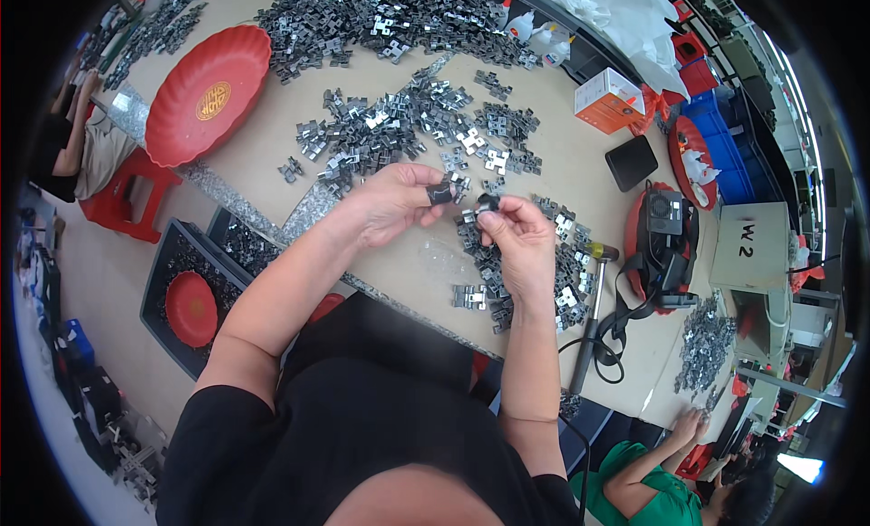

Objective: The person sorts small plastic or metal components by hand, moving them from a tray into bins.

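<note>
Workshop bench [290,105], beige top, covered in loose metal clips: large heap [381,23] at the far edge, second heap [390,132] in the middle, third heap [566,299] beside and beyond the right forearm. Left hand [399,204] pinches one clip [459,183] between thumb and fingers, just above the bench, near side of the middle heap. Right hand [517,241] is just beside it, thumb and fingertips drawn together; can't tell if they grip a part. Black covers on a digit of each hand. Loose clips [469,297] lie near the right wrist. Hammer [590,336] right of the third heap, yellow head pointing away. Further right: camera [666,212] with black strap on a red plate. Black pad [632,162] and orange-white box [609,102] beyond. Big red dish [210,96] far left. Co-worker in green [625,485] at lower right, hands by a small pile [705,349].
</note>
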`<state>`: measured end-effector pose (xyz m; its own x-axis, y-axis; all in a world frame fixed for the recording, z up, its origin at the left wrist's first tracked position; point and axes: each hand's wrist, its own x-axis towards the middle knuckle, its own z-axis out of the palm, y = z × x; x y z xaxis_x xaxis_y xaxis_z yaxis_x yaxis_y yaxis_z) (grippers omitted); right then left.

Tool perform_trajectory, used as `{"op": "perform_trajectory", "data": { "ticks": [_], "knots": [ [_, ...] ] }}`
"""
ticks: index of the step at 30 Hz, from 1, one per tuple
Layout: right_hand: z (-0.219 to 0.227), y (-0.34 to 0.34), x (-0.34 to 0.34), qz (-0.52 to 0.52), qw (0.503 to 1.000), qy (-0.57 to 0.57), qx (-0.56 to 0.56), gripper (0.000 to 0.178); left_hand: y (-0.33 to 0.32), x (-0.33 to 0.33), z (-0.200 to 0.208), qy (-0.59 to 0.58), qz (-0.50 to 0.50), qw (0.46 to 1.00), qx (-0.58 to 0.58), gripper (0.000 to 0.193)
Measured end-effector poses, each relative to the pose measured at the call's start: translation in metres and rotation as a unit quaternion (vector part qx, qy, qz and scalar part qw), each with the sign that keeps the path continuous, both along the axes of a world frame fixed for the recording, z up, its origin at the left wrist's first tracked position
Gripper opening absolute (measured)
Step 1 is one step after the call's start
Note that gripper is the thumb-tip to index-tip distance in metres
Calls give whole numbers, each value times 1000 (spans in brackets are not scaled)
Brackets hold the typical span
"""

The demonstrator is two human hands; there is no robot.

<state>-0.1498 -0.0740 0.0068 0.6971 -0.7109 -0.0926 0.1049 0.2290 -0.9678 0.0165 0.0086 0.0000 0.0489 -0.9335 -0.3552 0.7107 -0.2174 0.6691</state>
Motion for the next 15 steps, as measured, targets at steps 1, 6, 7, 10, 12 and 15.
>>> {"op": "perform_trajectory", "data": {
  "ticks": [1,6,7,10,12,15],
  "knots": [
    [-2,0,-1,1,1000,-1,-1,22,0,1,1,-10,-23,1000,-6,12],
    [1,6,6,-44,997,-43,46,20,-1,-4,12,-107,-62,992,-7,11],
    [0,5,4,-45,997,-43,46,20,-1,-4,15,-151,-85,985,3,11],
    [-4,4,3,-17,1000,3,16,21,1,1,10,-108,-70,991,-34,9],
    [-6,4,2,-9,999,-4,39,23,1,-2,10,-65,-53,996,-29,11],
    [-6,7,4,-21,999,13,21,23,1,-7,6,-12,-15,1000,-14,14]
  ]
}}
